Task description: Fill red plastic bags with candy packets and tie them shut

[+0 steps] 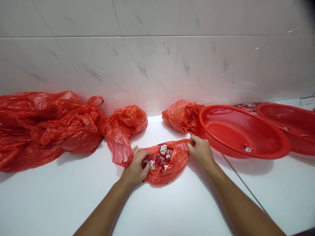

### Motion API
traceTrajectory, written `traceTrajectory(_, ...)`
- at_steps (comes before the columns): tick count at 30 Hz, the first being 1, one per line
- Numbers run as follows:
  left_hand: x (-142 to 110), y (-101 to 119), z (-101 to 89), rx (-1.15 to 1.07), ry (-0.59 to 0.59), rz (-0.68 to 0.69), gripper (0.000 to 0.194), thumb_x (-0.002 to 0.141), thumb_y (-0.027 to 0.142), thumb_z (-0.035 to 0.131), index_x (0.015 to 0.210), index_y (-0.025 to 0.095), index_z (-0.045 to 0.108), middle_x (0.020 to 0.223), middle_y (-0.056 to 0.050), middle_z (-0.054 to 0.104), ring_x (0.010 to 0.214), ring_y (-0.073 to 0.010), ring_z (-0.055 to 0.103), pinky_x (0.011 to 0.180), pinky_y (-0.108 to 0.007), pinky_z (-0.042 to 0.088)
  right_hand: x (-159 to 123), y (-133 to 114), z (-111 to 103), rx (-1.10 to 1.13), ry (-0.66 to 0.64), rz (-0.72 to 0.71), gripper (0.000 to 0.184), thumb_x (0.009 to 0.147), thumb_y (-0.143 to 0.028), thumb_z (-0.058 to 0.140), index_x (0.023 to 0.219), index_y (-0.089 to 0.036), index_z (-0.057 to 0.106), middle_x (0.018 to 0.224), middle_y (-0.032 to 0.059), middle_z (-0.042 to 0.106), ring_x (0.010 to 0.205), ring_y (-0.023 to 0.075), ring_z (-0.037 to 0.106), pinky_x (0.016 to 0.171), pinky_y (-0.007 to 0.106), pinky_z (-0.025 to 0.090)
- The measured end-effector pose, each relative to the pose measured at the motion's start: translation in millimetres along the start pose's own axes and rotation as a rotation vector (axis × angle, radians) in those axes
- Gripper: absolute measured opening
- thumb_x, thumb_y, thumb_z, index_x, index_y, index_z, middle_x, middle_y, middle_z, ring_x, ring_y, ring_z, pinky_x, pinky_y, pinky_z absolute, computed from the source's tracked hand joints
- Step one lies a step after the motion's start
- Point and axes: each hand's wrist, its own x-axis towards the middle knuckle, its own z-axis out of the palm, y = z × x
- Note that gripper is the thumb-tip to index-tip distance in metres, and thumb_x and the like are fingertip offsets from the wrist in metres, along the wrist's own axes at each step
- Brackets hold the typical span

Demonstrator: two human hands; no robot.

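A red plastic bag (161, 179) lies on the white table between my hands, its mouth spread toward me. Inside it are several small wrapped candies (161, 160) in dark red and bright red wrappers. My right hand (202, 151) pinches the bag's handle at the right end. At the left end, my left hand (135, 167) is closed on the bag's edge, its thumb by the candies; part of its grip is hidden. Just behind the left hand, the loose handle of another crumpled red bag (129, 123) hangs down close to the fingers.
Large bulging red bags (49, 127) fill the left side. Another bunched red bag (180, 114) stands behind my right hand. A red perforated basket (243, 131) holds one small packet (247, 148); a second red basket (292, 127) is farther right. A tiled wall (152, 72) rises behind.
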Motion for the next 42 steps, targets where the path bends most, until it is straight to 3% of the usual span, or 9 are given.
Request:
traceTrajectory(4,0.1,17.9,4.4,0.142,0.083,0.043,0.005,0.087,0.026,0.068,0.09,0.024,0.071,0.135,-0.01,0.066,0.132,-0.035,0.056,0.128,-0.068,0.027,-1.7,-4.3,0.9,-0.028,-0.025,-0.046,0.023,0.082,-0.03,0.055,0.066,-0.024,0.04,0.056,-0.0022,0.05,0.055,0.0151,0.042,0.06,0.03,0.026)
traceTrajectory(7,0.9,30.4,10.2,0.22,0.11,0.087,0.018,0.088,0.032,0.072,0.105,0.027,0.078,0.153,-0.01,0.057,0.146,-0.0396,0.047,0.128,-0.07,0.027,-3.3,-7.9,2.0,-0.041,-0.057,-0.06,0.025,0.081,-0.03,0.056,0.065,-0.024,0.039,0.056,-0.0018,0.051,0.054,0.0152,0.04,0.059,0.03,0.026)
traceTrajectory(14,-3.0,38.6,7.5,0.212,0.01,0.192,0.023,0.093,0.04,0.071,0.111,0.028,0.08,0.165,-0.009,0.047,0.157,-0.0403,0.033,0.129,-0.072,0.022,-5.1,-11.2,2.0,-0.038,-0.08,-0.054,0.026,0.082,-0.031,0.056,0.067,-0.024,0.036,0.056,-0.0027,0.049,0.054,0.015,0.04,0.059,0.03,0.026)
traceTrajectory(19,-6.3,45.2,8.9,0.126,-0.242,0.245,0.035,0.091,0.051,0.074,0.122,0.034,0.078,0.176,-0.002,0.03,0.164,-0.0437,0.017,0.129,-0.075,0.018,-5.5,-13.2,2.1,-0.027,-0.077,-0.059,0.026,0.081,-0.031,0.057,0.066,-0.024,0.037,0.055,-0.0025,0.05,0.053,0.0153,0.041,0.059,0.03,0.026)
traceTrajectory(26,6.1,51.9,14.7,0.069,-0.346,0.168,0.073,0.095,0.066,0.063,0.159,0.032,0.051,0.156,-0.006,0.061,0.158,-0.0437,0.034,0.131,-0.077,0.008,-8.8,-16.2,3.3,0.048,-0.053,-0.072,0.027,0.081,-0.031,0.056,0.065,-0.024,0.035,0.054,-0.0038,0.045,0.053,0.0147,0.038,0.059,0.03,0.028)
traceTrajectory(31,6.1,50.3,16.1,0.068,-0.255,0.099,0.08,0.094,0.067,0.063,0.163,0.034,0.043,0.16,-0.007,0.057,0.161,-0.0453,0.026,0.129,-0.078,0.007,-11.6,-19.5,3.3,0.136,-0.043,-0.033,0.026,0.081,-0.033,0.056,0.065,-0.024,0.038,0.053,-0.005,0.042,0.052,0.014,0.038,0.057,0.029,0.029)
traceTrajectory(35,5.0,36.7,15.1,0.068,-0.07,0.013,0.058,0.102,0.055,0.054,0.153,0.027,0.055,0.15,-0.008,0.065,0.155,-0.0397,0.039,0.132,-0.07,0.011,-10.7,-19.6,1.6,0.264,-0.077,0.048,0.032,0.08,-0.034,0.058,0.06,-0.024,0.035,0.052,-0.0057,0.036,0.054,0.0131,0.033,0.056,0.029,0.024)
traceTrajectory(38,2.0,19.6,9.4,0.056,0.098,-0.199,0.047,0.104,0.048,0.048,0.139,0.021,0.064,0.146,-0.013,0.065,0.147,-0.0366,0.048,0.128,-0.063,0.027,-6.1,-12.3,3.7,0.546,-0.112,0.202,0.036,0.076,-0.038,0.065,0.058,-0.023,0.038,0.054,-0.0057,0.037,0.057,0.0129,0.034,0.056,0.028,0.023)
traceTrajectory(42,-1.9,-2.7,0.1,-0.181,0.163,-0.528,0.028,0.087,0.049,0.072,0.101,0.025,0.071,0.114,-0.01,0.072,0.124,-0.0367,0.06,0.111,-0.056,0.045,1.8,1.6,13.0,0.779,-0.151,0.345,0.031,0.079,-0.047,0.061,0.064,-0.023,0.047,0.058,-0.0049,0.044,0.054,0.013,0.039,0.053,0.026,0.03)
